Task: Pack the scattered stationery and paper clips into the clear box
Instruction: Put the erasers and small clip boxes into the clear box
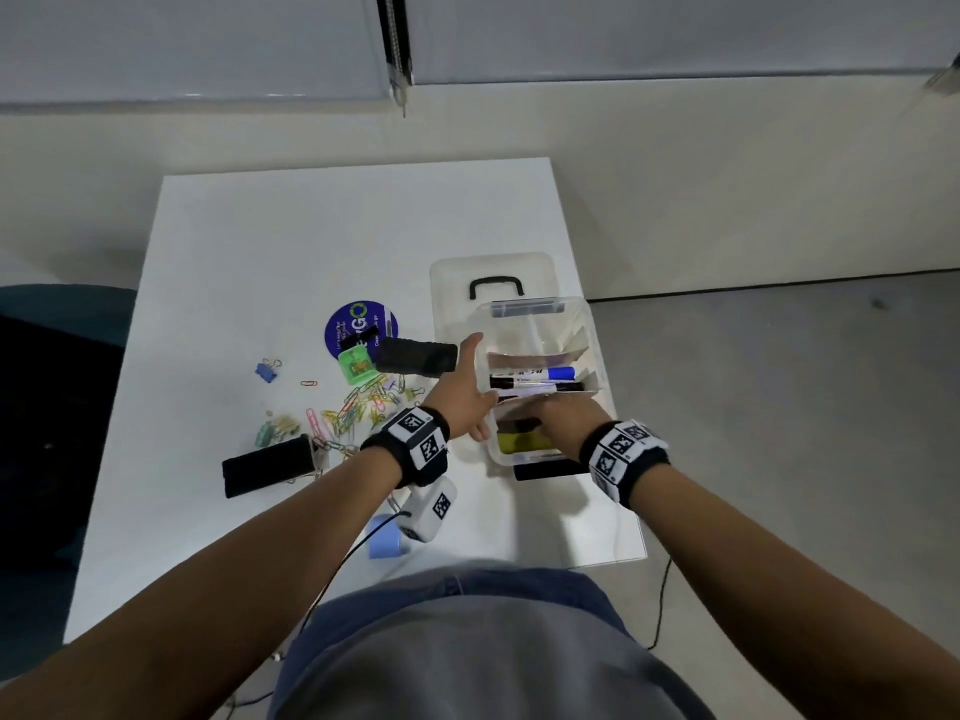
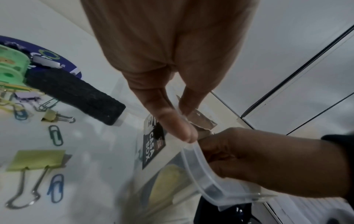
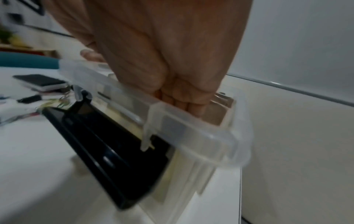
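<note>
nearest the person, a pale blue block (image 1: 383, 544) lies at the bench's (image 1: 218, 553) front, half under the left wrist camera. a black eraser (image 1: 266, 466) lies left of it, beside a heap of coloured paper clips (image 1: 349, 412) and several binder clips; i cannot count them. the bare room on the bench is at its left front and far end.

the clear box (image 1: 593, 324) stands at the bench's right edge, lid off. a black label on its side reads "casa box" (image 2: 153, 147). the left hand (image 1: 462, 394) pinches the box's left rim between thumb and fingers. the right hand (image 1: 563, 419) reaches down inside the near end, fingers curled; i cannot tell whether this grip holds anything. inside lie two markers (image 1: 535, 380), one blue-capped, and something yellow and black at the near end. a black latch (image 3: 107, 145) hangs off the near wall.

a second black eraser (image 1: 414, 356) lies just left of the box, touching a green tape dispenser (image 1: 356, 366) on a round purple sticker (image 1: 347, 319) whose writing is too small to read.

farthest, the lid (image 1: 447, 272) with its black handle lies behind the box.
</note>
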{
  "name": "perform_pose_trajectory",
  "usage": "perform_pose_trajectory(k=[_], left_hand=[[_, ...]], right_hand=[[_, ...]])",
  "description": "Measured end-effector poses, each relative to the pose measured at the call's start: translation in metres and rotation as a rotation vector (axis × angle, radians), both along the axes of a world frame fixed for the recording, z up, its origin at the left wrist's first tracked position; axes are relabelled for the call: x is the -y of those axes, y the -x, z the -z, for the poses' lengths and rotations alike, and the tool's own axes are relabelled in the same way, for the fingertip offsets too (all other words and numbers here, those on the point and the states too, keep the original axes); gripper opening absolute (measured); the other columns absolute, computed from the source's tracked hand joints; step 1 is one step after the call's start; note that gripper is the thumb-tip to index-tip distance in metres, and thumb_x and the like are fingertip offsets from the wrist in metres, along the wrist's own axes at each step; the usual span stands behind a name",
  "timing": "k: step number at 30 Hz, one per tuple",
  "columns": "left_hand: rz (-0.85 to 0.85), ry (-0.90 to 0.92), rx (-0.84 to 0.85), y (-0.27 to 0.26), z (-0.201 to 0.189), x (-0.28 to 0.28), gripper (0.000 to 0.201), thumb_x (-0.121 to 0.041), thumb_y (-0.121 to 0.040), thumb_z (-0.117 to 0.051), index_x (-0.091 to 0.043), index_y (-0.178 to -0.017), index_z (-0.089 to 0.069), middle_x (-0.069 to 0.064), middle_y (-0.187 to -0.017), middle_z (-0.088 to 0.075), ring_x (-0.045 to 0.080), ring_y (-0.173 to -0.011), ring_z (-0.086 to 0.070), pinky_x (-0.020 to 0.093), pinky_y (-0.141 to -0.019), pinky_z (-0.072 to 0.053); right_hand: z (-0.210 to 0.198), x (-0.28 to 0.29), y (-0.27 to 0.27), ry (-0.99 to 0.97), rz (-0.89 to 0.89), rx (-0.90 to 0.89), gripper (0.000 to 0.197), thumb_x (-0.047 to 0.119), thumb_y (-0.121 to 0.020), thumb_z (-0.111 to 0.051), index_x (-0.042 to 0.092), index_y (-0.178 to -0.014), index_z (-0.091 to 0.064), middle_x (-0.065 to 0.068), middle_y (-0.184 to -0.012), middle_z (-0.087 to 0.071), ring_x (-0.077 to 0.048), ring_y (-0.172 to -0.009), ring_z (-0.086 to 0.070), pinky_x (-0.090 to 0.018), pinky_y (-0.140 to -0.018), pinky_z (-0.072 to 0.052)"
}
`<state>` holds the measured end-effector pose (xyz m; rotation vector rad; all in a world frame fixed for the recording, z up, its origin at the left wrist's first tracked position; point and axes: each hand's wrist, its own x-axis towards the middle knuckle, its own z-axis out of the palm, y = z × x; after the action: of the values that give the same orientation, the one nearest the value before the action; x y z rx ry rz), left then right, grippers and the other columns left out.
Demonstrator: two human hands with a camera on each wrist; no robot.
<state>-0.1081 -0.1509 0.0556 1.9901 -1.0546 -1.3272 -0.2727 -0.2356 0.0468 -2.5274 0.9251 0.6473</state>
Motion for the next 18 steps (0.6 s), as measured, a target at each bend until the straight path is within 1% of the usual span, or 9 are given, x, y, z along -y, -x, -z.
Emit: perform_pose_trajectory(k=[3, 5, 8, 9, 11, 13, 14, 16, 18], left_hand=[[-0.016, 0.021, 0.035, -0.001, 0.004, 0.001, 0.075, -0.020, -0.094, -0.053, -0.043, -0.147, -0.004, 0.013, -0.069, -0.071, 0.022, -0.051, -0.070, 0.027, -0.048, -0.056], [-0.039, 0.048, 0.057, -0.008, 0.008, 0.002, 0.063, -0.031, -0.097, -0.051, -0.040, -0.146, -0.013, 0.010, -0.076, -0.071, 0.021, -0.053, -0.070, 0.025, -0.046, -0.051], [-0.182, 0.032, 0.064, -0.026, 0.014, 0.006, 0.043, -0.039, -0.099, -0.045, -0.025, -0.137, -0.034, 0.009, -0.092, -0.071, 0.023, -0.060, -0.070, 0.027, -0.049, -0.048], [-0.205, 0.024, 0.108, -0.034, 0.019, 0.009, 0.036, -0.038, -0.098, -0.045, -0.020, -0.130, -0.041, 0.010, -0.096, -0.070, 0.025, -0.065, -0.070, 0.030, -0.052, -0.051], [-0.166, 0.009, 0.297, -0.051, 0.030, 0.016, 0.028, -0.029, -0.097, -0.050, -0.017, -0.122, -0.050, 0.013, -0.106, -0.068, 0.029, -0.084, -0.069, 0.037, -0.069, -0.055], [-0.054, -0.025, 0.508, -0.067, 0.043, 0.023, 0.034, -0.019, -0.093, -0.053, -0.016, -0.127, -0.050, 0.015, -0.120, -0.059, 0.032, -0.103, -0.061, 0.041, -0.088, -0.052], [0.013, -0.045, 0.592, -0.073, 0.048, 0.027, 0.041, -0.015, -0.092, -0.054, -0.016, -0.132, -0.047, 0.015, -0.126, -0.053, 0.033, -0.110, -0.056, 0.043, -0.093, -0.049], [0.153, -0.089, 0.735, -0.084, 0.055, 0.035, 0.055, -0.012, -0.088, -0.058, -0.017, -0.140, -0.042, 0.016, -0.134, -0.047, 0.035, -0.120, -0.051, 0.046, -0.099, -0.045], [0.286, -0.150, 0.840, -0.092, 0.064, 0.040, 0.066, -0.011, -0.083, -0.061, -0.017, -0.144, -0.037, 0.013, -0.138, -0.048, 0.034, -0.124, -0.048, 0.047, -0.102, -0.041]], right_hand=[[0.000, -0.007, -0.009, 0.105, -0.009, -0.059, 0.032, 0.013, -0.096, -0.040, 0.012, -0.120, -0.062, -0.010, -0.122, -0.065, -0.028, -0.113, -0.061, -0.039, -0.097, -0.049], [0.005, -0.010, -0.012, 0.169, 0.010, -0.085, 0.034, 0.010, -0.097, -0.038, 0.006, -0.122, -0.059, -0.014, -0.125, -0.061, -0.030, -0.119, -0.056, -0.040, -0.096, -0.048], [0.010, -0.011, -0.008, 0.101, 0.059, -0.057, 0.036, 0.005, -0.096, -0.037, 0.006, -0.125, -0.058, -0.015, -0.124, -0.062, -0.031, -0.114, -0.060, -0.039, -0.090, -0.050], [0.011, -0.010, -0.005, 0.054, 0.064, -0.043, 0.035, 0.005, -0.095, -0.037, 0.007, -0.123, -0.058, -0.014, -0.120, -0.065, -0.031, -0.110, -0.063, -0.038, -0.088, -0.051], [0.013, -0.007, -0.003, -0.013, 0.065, -0.070, 0.030, 0.007, -0.095, -0.040, 0.007, -0.117, -0.060, -0.014, -0.115, -0.067, -0.031, -0.105, -0.065, -0.037, -0.086, -0.051], [0.012, -0.003, -0.003, -0.060, 0.063, -0.117, 0.027, 0.009, -0.096, -0.041, 0.005, -0.114, -0.060, -0.015, -0.115, -0.068, -0.031, -0.104, -0.065, -0.036, -0.087, -0.051], [0.012, -0.002, -0.003, -0.072, 0.066, -0.125, 0.027, 0.009, -0.096, -0.041, 0.005, -0.115, -0.060, -0.015, -0.116, -0.067, -0.031, -0.104, -0.065, -0.036, -0.088, -0.050], [0.013, 0.000, -0.003, -0.081, 0.065, -0.118, 0.029, 0.011, -0.096, -0.040, 0.006, -0.118, -0.059, -0.015, -0.119, -0.066, -0.031, -0.107, -0.063, -0.037, -0.090, -0.049], [0.014, 0.001, -0.003, -0.122, 0.060, -0.120, 0.030, 0.013, -0.097, -0.040, 0.008, -0.119, -0.060, -0.013, -0.122, -0.064, -0.030, -0.110, -0.062, -0.036, -0.092, -0.048]])
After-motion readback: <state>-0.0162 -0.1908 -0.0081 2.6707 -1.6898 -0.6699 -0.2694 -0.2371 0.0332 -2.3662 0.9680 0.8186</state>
